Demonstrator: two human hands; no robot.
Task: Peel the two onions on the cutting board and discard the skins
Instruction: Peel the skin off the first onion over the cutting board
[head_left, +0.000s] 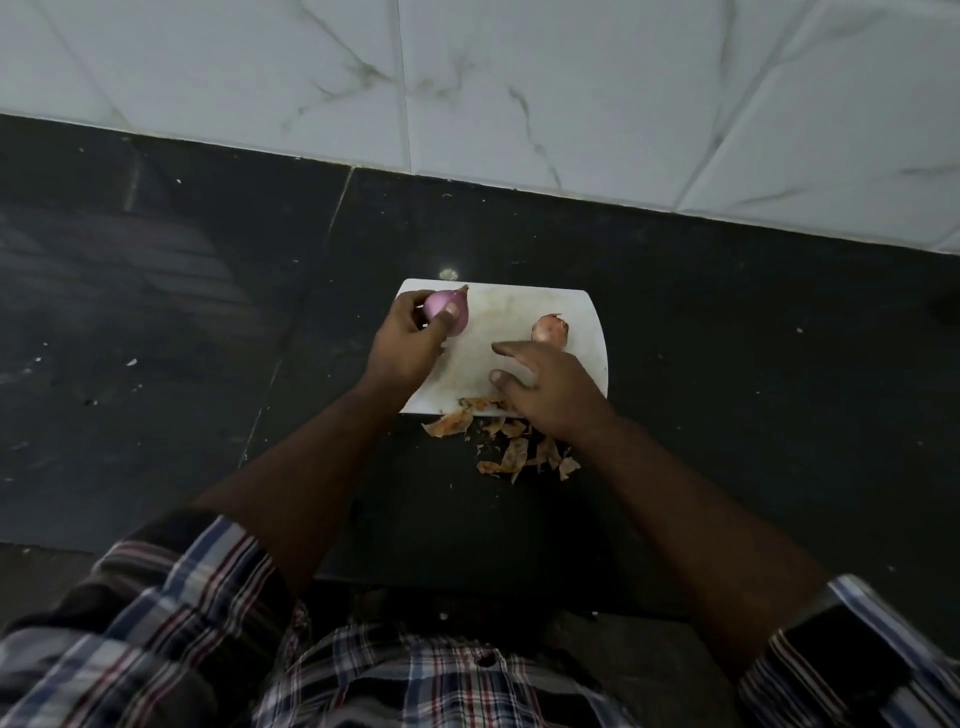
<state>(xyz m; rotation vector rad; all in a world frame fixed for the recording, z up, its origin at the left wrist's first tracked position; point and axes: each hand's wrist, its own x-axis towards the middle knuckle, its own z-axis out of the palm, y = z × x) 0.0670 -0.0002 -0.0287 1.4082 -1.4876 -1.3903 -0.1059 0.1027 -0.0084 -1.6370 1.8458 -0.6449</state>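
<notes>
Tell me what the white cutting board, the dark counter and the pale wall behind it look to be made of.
White rectangular cutting board: probably plastic; thin, matte, rounded corners, faintly stained. Dark counter: looks like polished black stone, perhaps granite; it shows soft reflections and a seam between slabs. Pale wall: glossy tiles with grey marble-like veins and grout lines; ceramic or real marble cannot be told.

On a white cutting board (524, 306) set on a dark counter (208, 312), the left hand (410, 343) grips a peeled purple onion (451, 312) at the board's far left corner. The right hand (550, 384), fingers spread and relaxed, hovers just in front of an unpeeled onion (549, 328). Loose skins (514, 447) lie at the board's near edge and on the counter beside it.
</notes>
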